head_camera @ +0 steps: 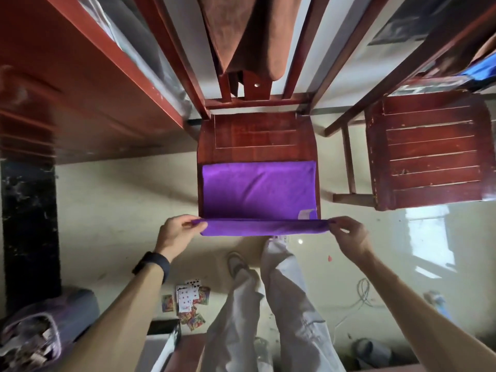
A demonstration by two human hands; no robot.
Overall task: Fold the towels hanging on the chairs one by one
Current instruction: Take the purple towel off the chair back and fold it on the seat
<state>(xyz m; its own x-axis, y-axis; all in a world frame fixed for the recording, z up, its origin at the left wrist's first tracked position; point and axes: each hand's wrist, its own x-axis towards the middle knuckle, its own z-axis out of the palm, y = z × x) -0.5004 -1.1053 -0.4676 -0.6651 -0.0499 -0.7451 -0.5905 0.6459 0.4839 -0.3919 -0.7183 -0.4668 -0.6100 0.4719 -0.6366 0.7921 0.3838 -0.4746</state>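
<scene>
On chair seat [255, 135], purple towel [257, 189]; left hand [175, 233], right hand [350, 236] pinch its near corners

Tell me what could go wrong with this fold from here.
1. The left hand and right hand pinch the purple towel only at its near corners, so the edge between may sag and fold unevenly.
2. The towel reaches the front edge of the chair seat; a pull toward the body could slide it off.

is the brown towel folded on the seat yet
No, the brown towel hangs over the chair back; only the purple towel lies on the seat.
</scene>
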